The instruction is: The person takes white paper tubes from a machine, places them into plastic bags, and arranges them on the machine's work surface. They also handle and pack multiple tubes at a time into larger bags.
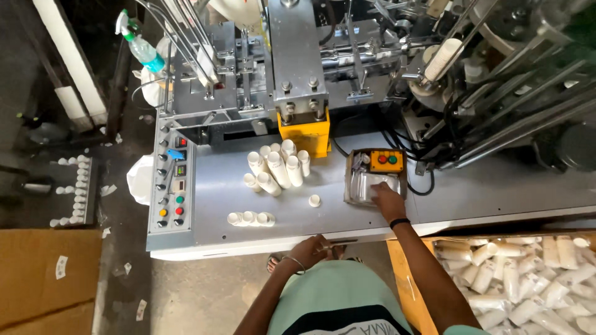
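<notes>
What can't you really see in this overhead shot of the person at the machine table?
- Right hand: its fingertips are inside the small open box, so any grasp is hidden.
- Left hand: at the table edge; what it holds is too small to tell.
- Carton of white cups: cut off by the frame edge.

You stand at a grey metal machine table (472,192). Left of it lies a dusty concrete floor (124,248) scattered with paper scraps, a brown cardboard sheet (43,279), and a white post (68,56) beyond.
</notes>
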